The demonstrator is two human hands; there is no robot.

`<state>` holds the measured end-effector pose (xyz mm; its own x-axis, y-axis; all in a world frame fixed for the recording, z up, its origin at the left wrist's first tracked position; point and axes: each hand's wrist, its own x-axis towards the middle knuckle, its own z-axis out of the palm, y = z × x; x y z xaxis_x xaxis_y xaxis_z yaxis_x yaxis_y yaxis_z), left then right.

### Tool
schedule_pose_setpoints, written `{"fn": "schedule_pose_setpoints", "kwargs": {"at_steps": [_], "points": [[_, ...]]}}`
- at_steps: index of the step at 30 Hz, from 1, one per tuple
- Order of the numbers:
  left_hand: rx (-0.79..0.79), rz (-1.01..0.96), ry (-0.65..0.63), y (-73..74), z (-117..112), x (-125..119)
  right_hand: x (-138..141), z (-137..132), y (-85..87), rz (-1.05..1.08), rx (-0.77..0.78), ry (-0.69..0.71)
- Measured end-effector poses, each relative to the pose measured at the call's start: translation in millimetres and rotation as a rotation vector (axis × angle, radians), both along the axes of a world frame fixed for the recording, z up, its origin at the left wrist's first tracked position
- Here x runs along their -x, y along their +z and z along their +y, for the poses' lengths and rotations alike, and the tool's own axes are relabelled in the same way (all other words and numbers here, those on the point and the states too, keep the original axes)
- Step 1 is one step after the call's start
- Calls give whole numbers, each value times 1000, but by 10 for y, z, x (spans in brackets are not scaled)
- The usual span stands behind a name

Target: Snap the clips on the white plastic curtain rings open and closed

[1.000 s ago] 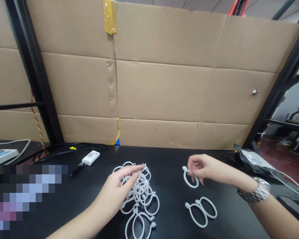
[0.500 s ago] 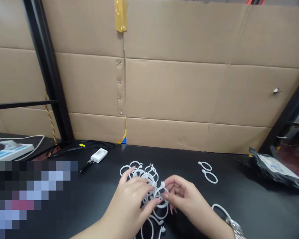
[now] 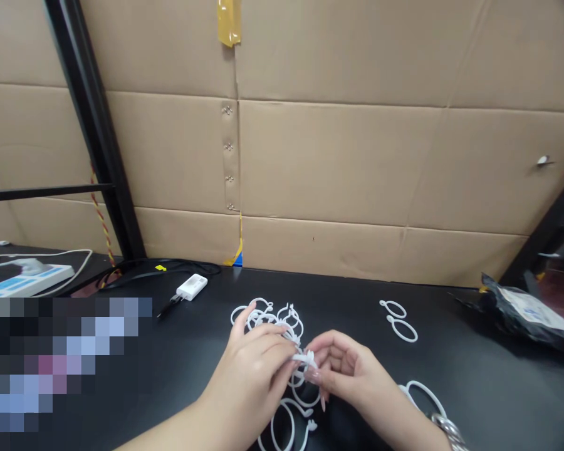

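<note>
Two hands are meeting low over a black worktop (image 3: 451, 363), and both are pinching the same white ring (image 3: 306, 359) in the small gap between them. The left hand (image 3: 251, 369) is lying palm down, its fingers pressed together and curling onto the ring's knobbed end. The right hand (image 3: 343, 369) is turning its palm inward, with the thumb and fingertips closing on that same end from the other side. The ring's loop is hanging just under the fingertips and is partly hidden by them.

A heap of white rings (image 3: 289, 316) is lying just beyond the left hand's fingertips, touching them at its near edge. More loose loops (image 3: 282, 426) are lying below both hands, nearer the person. A metal watch (image 3: 446, 429) is sitting on the right wrist, and a single ring (image 3: 420, 384) is lying just beside that wrist on its outer side. A pair of rings (image 3: 397, 319) is lying well apart from the right hand, beyond it and to its right.

Farther beyond the left hand, a small white adapter (image 3: 192, 287) is resting on the worktop. A power strip (image 3: 26, 283) is sitting far out to the left. A black bag (image 3: 531, 310) is lying far to the right of the right hand. A cardboard wall (image 3: 357, 175) is standing behind everything.
</note>
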<state>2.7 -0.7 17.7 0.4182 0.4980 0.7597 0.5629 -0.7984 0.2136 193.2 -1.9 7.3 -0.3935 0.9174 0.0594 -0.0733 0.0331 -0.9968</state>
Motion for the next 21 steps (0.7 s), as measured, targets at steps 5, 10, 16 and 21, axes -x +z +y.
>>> {"fn": "schedule_pose_setpoints", "kwargs": {"at_steps": [5,10,16,21], "points": [[-17,-36,44,53,-45,-12,3,-15,-22,-45,-58,-8],[-51,-32,40,34,-51,-26,1,-84,86,-183,-158,9],[-97,46,-77,8,-26,-10,19,-108,47,-138,-102,76],[-126,107,-131,20,-29,7,74,-101,47,-47,-20,165]]}}
